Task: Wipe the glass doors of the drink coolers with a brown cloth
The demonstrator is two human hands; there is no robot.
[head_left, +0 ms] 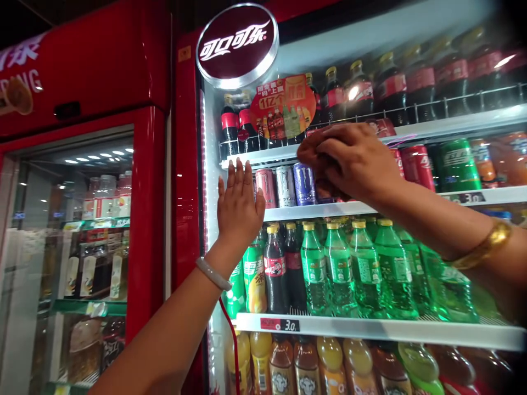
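Observation:
My left hand (239,208) lies flat with its fingers stretched upward, against the glass door of the drinks fridge, left of the cans. It holds nothing. Higher and to the right, my right hand (354,162) is closed on a crumpled brown cloth (308,149), which appears pressed to the same glass. Much of the cloth is hidden under the fingers. Behind the glass, near both hands, stand a pink can (264,188), a silver can (285,186) and a purple can (305,184). A round red sticker (284,107) is just above them.
Cola bottles (358,90) line the top shelf, and green bottles (341,274) fill a lower one. A lit round sign (237,46) juts out at the upper left. Another red fridge (150,219) stands on the left. A red cord (234,340) hangs below my left wrist.

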